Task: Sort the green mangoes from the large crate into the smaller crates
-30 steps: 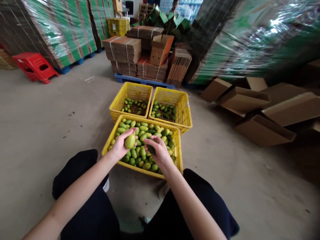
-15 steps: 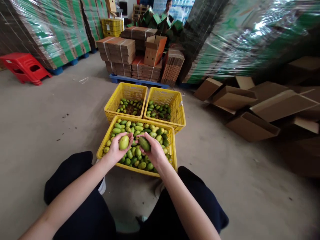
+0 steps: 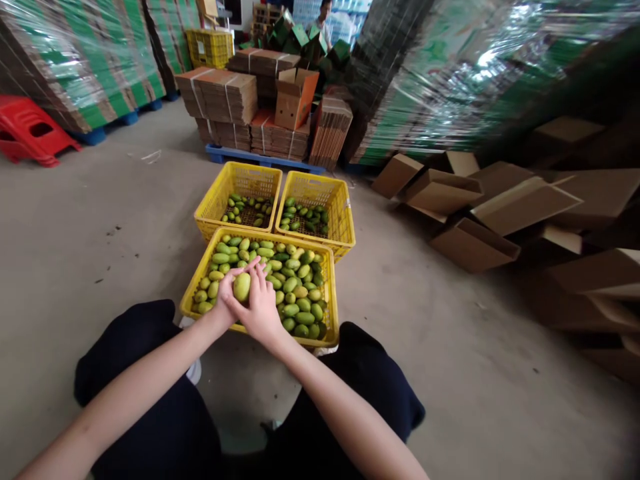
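Note:
A yellow-green mango [image 3: 242, 287] sits between my two hands, above the near yellow crate [image 3: 327, 293]. My left hand [image 3: 226, 293] is cupped round its left side. My right hand [image 3: 262, 303] closes on the same mango from the right, thumb below and fingers over the far side. The crate under my hands is full of green and yellowish mangoes [image 3: 304, 305]. The darker green mango does not show in my right hand now.
Behind the near crate stand two more yellow crates, left [image 3: 206, 207] and right [image 3: 345, 217], with fewer mangoes. Flattened cartons [image 3: 220, 93] lie on a blue pallet [image 3: 265, 160]. Open boxes [image 3: 475, 243] are piled at right. A red stool [image 3: 37, 130] stands far left; a person [image 3: 323, 23] is at the back.
My right hand has moved left and met my left hand at the yellow-green mango. The dark green mango has left my right hand. The view has shifted slightly to the right.

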Available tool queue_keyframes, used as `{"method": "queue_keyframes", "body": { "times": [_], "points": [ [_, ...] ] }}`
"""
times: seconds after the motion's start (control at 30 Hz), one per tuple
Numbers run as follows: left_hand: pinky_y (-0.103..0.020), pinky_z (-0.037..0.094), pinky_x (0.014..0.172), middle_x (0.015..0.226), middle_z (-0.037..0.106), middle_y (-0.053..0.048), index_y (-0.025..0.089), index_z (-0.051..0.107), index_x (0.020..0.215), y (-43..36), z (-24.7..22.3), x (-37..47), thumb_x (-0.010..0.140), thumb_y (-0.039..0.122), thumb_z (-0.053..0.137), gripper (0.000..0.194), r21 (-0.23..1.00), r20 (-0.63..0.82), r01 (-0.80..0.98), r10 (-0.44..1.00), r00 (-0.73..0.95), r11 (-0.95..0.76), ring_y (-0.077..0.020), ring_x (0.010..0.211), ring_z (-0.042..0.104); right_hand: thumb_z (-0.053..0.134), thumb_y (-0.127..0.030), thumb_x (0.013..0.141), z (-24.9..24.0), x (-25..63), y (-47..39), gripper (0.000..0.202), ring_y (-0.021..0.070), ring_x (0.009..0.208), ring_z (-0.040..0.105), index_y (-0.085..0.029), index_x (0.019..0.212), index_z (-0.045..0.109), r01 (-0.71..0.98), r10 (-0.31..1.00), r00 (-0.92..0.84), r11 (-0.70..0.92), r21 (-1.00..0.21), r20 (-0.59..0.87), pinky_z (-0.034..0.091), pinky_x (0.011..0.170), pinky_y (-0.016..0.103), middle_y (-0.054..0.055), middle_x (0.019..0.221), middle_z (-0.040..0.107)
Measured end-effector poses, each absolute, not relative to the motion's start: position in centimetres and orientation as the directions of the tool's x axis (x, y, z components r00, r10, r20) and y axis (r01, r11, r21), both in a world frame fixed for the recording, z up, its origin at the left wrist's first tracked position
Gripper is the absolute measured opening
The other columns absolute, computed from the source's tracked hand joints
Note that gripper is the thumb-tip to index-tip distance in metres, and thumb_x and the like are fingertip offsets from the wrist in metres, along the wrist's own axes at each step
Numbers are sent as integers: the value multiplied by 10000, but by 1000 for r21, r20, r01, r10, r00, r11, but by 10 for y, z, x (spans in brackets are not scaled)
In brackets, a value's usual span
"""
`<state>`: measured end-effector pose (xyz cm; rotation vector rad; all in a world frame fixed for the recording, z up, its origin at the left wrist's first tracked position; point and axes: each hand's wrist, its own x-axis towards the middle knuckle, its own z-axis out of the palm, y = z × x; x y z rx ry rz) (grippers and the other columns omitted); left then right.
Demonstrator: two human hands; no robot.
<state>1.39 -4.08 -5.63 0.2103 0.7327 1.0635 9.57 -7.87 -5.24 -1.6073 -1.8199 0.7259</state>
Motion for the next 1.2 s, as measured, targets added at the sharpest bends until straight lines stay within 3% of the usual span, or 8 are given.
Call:
{"method": "queue_keyframes", "body": {
  "times": [0.2, 0.37, 0.5, 0.6, 0.67, 0.83, 0.97, 1.2],
  "points": [
    [-473, 392, 1139, 1325, 665, -141, 150, 581, 1368, -44, -61, 9, 842, 410, 503, 592, 433, -414, -744, 846, 337, 508, -313, 1312, 563, 573, -460, 918, -51, 94, -88, 533, 396, 1258, 540, -133, 1337, 541, 712, 973, -118, 222, -666, 198, 423, 1039, 581, 223, 1511, 483],
    [-408, 485, 1067, 1168, 729, -141, 136, 648, 1259, -36, -73, 9, 856, 310, 542, 451, 418, -484, -733, 814, 321, 537, -285, 1195, 651, 538, -448, 921, -49, 100, -83, 524, 366, 1343, 497, -147, 1349, 512, 554, 988, -32, 146, -820, 154, 389, 1093, 547, 216, 1396, 586],
    [-338, 559, 951, 962, 757, -100, 132, 687, 1061, -29, -68, 13, 865, 135, 554, 237, 447, -546, -714, 797, 260, 539, -222, 991, 728, 522, -525, 911, -29, 122, -70, 389, 262, 945, 659, -209, 1130, 576, 285, 998, 52, 17, -958, 33, 523, 831, 382, 96, 996, 709],
    [-337, 580, 892, 919, 749, -70, 159, 659, 1010, -28, -52, 11, 908, 139, 568, 138, 497, -478, -708, 839, 259, 502, -195, 908, 740, 594, -544, 870, -10, 146, -62, 357, 176, 711, 592, -235, 1047, 569, 141, 990, 141, 7, -990, 27, 487, 667, 286, 8, 817, 661],
    [-340, 580, 873, 963, 745, -49, 202, 635, 1065, -29, -40, 8, 891, 177, 646, 176, 588, -361, -689, 900, 244, 423, -193, 922, 740, 656, -536, 830, -1, 160, -59, 379, 158, 632, 541, -243, 1058, 576, 179, 986, 153, 45, -983, 73, 457, 601, 273, -12, 766, 635],
    [-228, 525, 867, 972, 740, -25, 204, 671, 995, -33, -19, 0, 656, 93, 860, 404, 852, -141, -492, 984, 113, 179, -158, 933, 715, 723, -413, 786, -5, 171, -58, 411, 221, 811, 629, -255, 1129, 559, 403, 948, 144, 204, -892, 282, 518, 752, 352, 54, 981, 689],
    [-238, 497, 900, 937, 745, -53, 168, 689, 815, -36, -18, -1, 597, 23, 864, 315, 893, -80, -430, 988, 133, 130, -162, 940, 682, 670, -306, 812, -18, 168, -58, 338, 265, 1001, 641, -256, 1130, 567, 473, 937, 32, 292, -831, 348, 518, 890, 414, 83, 1110, 680],
    [-222, 492, 844, 951, 683, -35, 189, 754, 831, -34, -28, 1, 567, 53, 874, 320, 953, 11, -302, 996, 93, 17, -169, 972, 629, 649, -204, 807, -25, 168, -58, 306, 267, 1036, 637, -269, 1105, 654, 517, 921, -40, 350, -781, 387, 527, 926, 425, 82, 1100, 638]
  ]
}}
